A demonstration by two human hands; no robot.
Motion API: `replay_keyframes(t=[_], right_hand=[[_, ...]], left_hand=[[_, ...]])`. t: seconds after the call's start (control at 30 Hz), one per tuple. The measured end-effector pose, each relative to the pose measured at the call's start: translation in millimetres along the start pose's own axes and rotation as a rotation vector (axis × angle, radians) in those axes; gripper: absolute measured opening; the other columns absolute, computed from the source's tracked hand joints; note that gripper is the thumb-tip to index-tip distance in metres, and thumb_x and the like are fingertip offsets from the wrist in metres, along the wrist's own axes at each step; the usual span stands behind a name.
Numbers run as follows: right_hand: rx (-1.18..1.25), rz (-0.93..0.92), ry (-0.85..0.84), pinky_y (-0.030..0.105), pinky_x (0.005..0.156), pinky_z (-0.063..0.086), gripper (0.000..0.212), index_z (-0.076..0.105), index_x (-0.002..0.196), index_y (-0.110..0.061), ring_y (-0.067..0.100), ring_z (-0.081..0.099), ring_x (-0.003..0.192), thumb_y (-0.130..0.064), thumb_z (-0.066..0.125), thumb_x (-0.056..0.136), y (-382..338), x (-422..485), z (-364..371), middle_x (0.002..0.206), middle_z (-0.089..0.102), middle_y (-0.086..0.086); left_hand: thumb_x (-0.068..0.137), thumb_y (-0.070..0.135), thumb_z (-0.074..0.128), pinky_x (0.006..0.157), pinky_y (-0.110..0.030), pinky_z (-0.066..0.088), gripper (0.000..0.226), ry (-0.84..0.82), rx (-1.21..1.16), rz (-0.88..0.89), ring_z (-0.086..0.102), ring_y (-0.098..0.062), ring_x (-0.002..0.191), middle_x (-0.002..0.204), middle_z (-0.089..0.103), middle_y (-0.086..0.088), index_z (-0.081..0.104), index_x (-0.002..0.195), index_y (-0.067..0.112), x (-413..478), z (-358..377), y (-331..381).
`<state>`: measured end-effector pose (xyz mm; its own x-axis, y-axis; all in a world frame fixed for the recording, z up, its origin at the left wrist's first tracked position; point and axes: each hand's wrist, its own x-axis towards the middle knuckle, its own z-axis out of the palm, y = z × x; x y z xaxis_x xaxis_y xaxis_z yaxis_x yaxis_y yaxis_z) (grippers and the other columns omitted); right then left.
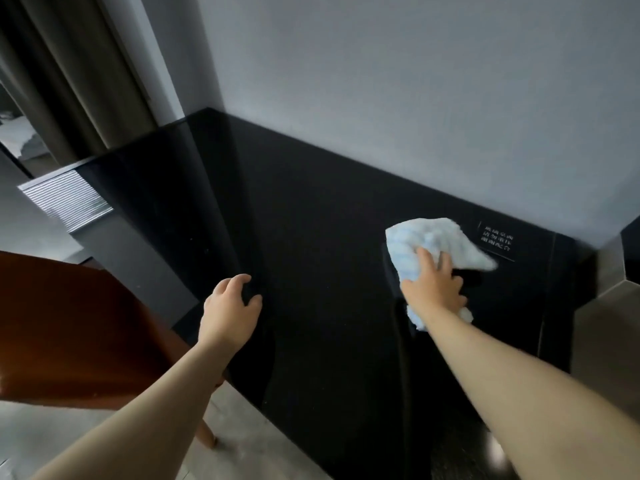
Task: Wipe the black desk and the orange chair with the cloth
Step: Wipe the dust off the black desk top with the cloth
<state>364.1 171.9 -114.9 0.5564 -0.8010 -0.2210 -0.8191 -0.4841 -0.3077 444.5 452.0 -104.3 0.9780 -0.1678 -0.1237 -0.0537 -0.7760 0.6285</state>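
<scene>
The glossy black desk point(294, 216) runs along the grey wall and fills the middle of the view. My right hand point(433, 285) presses a light blue and white cloth point(422, 237) flat on the desk's right part, fingers spread over it. My left hand point(230, 306) hovers over the desk near its front edge, fingers loosely curled and holding nothing. The orange chair point(69, 327) stands at the lower left, its seat tucked against the desk's front edge, one leg showing below my left forearm.
A small sign with white characters point(496, 241) lies on the desk just right of the cloth. A curtain point(65, 74) hangs at the far left. A metallic hexagon-tiled surface point(609, 313) borders the desk's right end. Grey floor point(249, 441) shows below.
</scene>
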Motion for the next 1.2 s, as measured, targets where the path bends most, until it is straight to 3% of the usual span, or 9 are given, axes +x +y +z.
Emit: replay_keyframes(t=[0.2, 0.27, 0.37, 0.5, 0.7, 0.87, 0.97, 1.13, 1.2], right_hand=[[0.366, -0.798, -0.428, 0.028, 0.088, 0.046, 0.04, 0.057, 0.103, -0.044, 0.006, 0.051, 0.101, -0.029, 0.052, 0.066, -18.2, -114.0, 36.9, 0.114, 0.045, -0.018], [0.515, -0.887, -0.321, 0.019, 0.09, 0.041, 0.042, 0.066, 0.098, -0.035, 0.003, 0.052, 0.102, -0.021, 0.056, 0.06, -13.7, -116.6, 22.0, 0.108, 0.051, -0.016], [0.504, -0.571, 0.183, 0.023, 0.096, 0.034, 0.047, 0.064, 0.114, -0.017, 0.025, 0.049, 0.114, -0.006, 0.061, 0.069, 7.2, -88.7, 1.8, 0.124, 0.048, 0.008], [0.138, -0.073, 0.167, 0.038, 0.078, 0.045, 0.032, 0.055, 0.109, -0.024, 0.032, 0.048, 0.104, -0.011, 0.046, 0.081, 40.0, -105.9, 5.0, 0.121, 0.046, 0.004], [0.494, -0.78, -0.453, 0.014, 0.079, 0.044, 0.031, 0.065, 0.078, -0.038, 0.001, 0.059, 0.091, -0.014, 0.054, 0.06, 17.8, -237.9, 38.6, 0.093, 0.06, -0.017], [0.656, -0.225, 0.365, 0.026, 0.083, 0.039, 0.027, 0.061, 0.097, -0.02, 0.014, 0.052, 0.1, -0.016, 0.057, 0.07, 55.4, -228.7, 20.5, 0.112, 0.053, 0.0], [0.294, -0.004, 0.285, 0.031, 0.079, 0.039, 0.028, 0.059, 0.11, -0.017, 0.028, 0.05, 0.103, -0.017, 0.058, 0.082, 62.3, -241.0, 40.0, 0.118, 0.05, 0.01], [0.399, -0.664, -0.23, 0.022, 0.079, 0.046, 0.026, 0.059, 0.09, -0.044, -0.001, 0.054, 0.093, -0.039, 0.051, 0.066, 16.9, -311.8, 66.6, 0.099, 0.052, -0.021], [0.55, -0.592, -0.02, 0.019, 0.078, 0.043, 0.027, 0.058, 0.088, -0.046, -0.003, 0.053, 0.092, -0.032, 0.055, 0.065, 24.6, -317.0, 59.9, 0.099, 0.052, -0.022]], left_hand=[[0.094, 0.024, 0.051, 0.096, -0.043, 0.045, 0.042, 0.082, -0.042, 0.083, 0.042, -0.026, 0.123, 0.141, 0.041, 0.0, 0.045, 0.135, 0.02, -21.4, -2.1, -2.8], [0.094, 0.024, 0.05, 0.098, -0.042, 0.043, 0.042, 0.101, -0.052, 0.085, 0.041, -0.025, 0.126, 0.141, 0.041, 0.001, 0.045, 0.136, 0.02, -28.1, -5.5, -9.9], [0.096, 0.026, 0.049, 0.097, -0.043, 0.046, 0.043, 0.045, -0.04, 0.053, 0.041, -0.025, 0.126, 0.143, 0.039, 0.0, 0.042, 0.137, 0.022, -37.4, -10.0, -24.6], [0.096, 0.025, 0.05, 0.094, -0.043, 0.049, 0.044, -0.032, -0.025, 0.032, 0.044, -0.027, 0.124, 0.145, 0.036, -0.002, 0.04, 0.138, 0.023, -51.8, -13.8, -45.2], [0.096, 0.02, 0.047, 0.099, -0.04, 0.043, 0.042, -0.058, -0.047, 0.081, 0.039, -0.026, 0.128, 0.144, 0.039, -0.002, 0.042, 0.138, 0.02, -83.6, -22.3, -71.9], [0.097, 0.019, 0.045, 0.099, -0.041, 0.046, 0.041, -0.113, -0.035, 0.118, 0.037, -0.024, 0.129, 0.144, 0.038, 0.0, 0.042, 0.138, 0.023, -100.8, -41.5, -101.1], [0.096, 0.02, 0.047, 0.102, -0.041, 0.043, 0.042, -0.138, -0.033, 0.132, 0.037, -0.025, 0.13, 0.143, 0.038, -0.001, 0.041, 0.138, 0.023, -105.5, -49.7, -112.7], [0.096, 0.018, 0.045, 0.101, -0.038, 0.039, 0.042, -0.158, -0.025, 0.189, 0.036, -0.025, 0.13, 0.143, 0.039, -0.001, 0.042, 0.138, 0.022, -112.5, -54.7, -115.3], [0.096, 0.018, 0.044, 0.1, -0.037, 0.041, 0.041, -0.163, -0.019, 0.225, 0.038, -0.025, 0.129, 0.142, 0.04, -0.001, 0.042, 0.137, 0.023, -113.6, -56.4, -114.8]])
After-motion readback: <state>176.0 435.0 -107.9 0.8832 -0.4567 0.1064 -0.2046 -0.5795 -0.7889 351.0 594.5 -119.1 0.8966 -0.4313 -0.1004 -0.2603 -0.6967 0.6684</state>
